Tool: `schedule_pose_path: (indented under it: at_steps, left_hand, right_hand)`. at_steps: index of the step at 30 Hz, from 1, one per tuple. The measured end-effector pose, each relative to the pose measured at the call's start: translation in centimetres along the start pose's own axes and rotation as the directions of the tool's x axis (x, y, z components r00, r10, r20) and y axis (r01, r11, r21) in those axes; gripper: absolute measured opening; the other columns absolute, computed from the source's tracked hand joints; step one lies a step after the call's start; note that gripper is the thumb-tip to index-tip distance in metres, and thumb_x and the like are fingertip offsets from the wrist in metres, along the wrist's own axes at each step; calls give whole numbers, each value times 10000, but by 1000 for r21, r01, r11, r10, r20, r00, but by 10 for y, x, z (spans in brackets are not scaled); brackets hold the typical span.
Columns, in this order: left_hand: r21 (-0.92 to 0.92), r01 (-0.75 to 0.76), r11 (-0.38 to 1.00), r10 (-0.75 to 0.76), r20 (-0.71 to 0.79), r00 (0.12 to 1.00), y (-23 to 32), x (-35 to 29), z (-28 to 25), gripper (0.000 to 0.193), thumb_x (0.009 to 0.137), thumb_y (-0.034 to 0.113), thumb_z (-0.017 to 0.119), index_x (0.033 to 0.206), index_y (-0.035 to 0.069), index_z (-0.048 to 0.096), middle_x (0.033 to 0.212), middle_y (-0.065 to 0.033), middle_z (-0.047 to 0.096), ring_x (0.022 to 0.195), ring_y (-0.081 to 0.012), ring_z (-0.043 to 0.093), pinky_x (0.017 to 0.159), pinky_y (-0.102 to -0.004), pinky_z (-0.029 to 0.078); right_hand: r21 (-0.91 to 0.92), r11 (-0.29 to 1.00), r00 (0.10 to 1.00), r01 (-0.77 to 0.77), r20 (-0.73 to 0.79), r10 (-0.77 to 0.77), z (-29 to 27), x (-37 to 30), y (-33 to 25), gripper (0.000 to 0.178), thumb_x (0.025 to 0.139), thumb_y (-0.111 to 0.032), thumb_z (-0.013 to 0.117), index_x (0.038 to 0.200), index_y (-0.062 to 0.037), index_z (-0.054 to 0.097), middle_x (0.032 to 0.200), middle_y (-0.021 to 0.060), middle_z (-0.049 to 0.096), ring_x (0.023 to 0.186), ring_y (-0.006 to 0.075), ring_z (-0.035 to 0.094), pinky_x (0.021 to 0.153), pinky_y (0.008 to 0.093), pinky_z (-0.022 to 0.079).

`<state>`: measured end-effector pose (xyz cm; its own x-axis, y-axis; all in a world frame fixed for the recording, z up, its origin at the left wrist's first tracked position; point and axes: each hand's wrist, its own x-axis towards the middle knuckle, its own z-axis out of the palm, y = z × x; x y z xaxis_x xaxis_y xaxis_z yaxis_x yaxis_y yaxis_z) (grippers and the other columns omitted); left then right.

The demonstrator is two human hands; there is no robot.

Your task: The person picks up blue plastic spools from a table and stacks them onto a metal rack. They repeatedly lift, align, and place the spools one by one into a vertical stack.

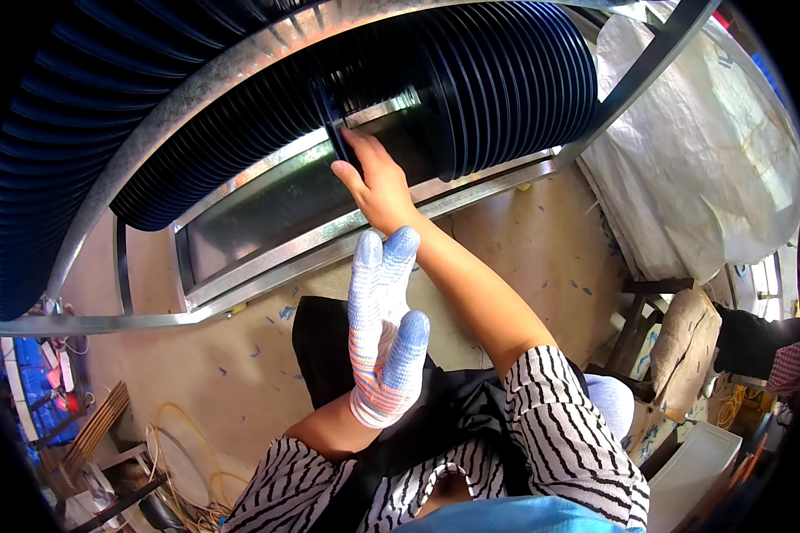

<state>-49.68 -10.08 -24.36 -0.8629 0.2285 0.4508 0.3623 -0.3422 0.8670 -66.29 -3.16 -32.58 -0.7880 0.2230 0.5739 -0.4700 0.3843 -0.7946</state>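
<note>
Thin, glossy dark plate-like discs stand on edge in two rows inside a metal frame. The left row [231, 147] curves away to the left, and the right row [520, 89] is a thick, ribbed stack. In the gap between them is my bare right hand [380, 182], its thumb and fingers on either side of the lower edge of a dark disc [350, 153]. My left hand [384, 329], in a striped blue, white and orange knit glove, is raised in front of my body. Its fingers are stretched out and nothing is in it.
A curved metal rail [196, 84] arches over the rows, with more dark discs [40, 186] beyond it. The frame's lower bar [267, 271] runs across in front of me. White sheeting [693, 151] covers something at right. Wooden sticks [96, 425] and cables lie at lower left.
</note>
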Motion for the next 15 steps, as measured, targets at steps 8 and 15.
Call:
schedule_pose_path:
  at_steps: [8,15]
  left_hand:
    - [-17,30,999,-30,6,1000,-2,1,6,674,963,170,493,1500,-19,132,1483,-214,335,1386,-320,322,1166,-463,169]
    - [201,-143,969,203,-319,926,-1,13,1,601,967,148,400,1488,-39,165,1504,-225,296,1410,-336,268,1165,-477,138]
  right_hand:
    - [-164,978,988,129,-61,-141,-8,4,6,311,891,-128,573,1184,-25,556,935,209,645,778,397,634,652,449,517]
    - [-297,939,979,174,-51,-197,-91,25,-71,187,863,-69,597,1049,-47,592,711,175,628,633,341,643,529,405,502]
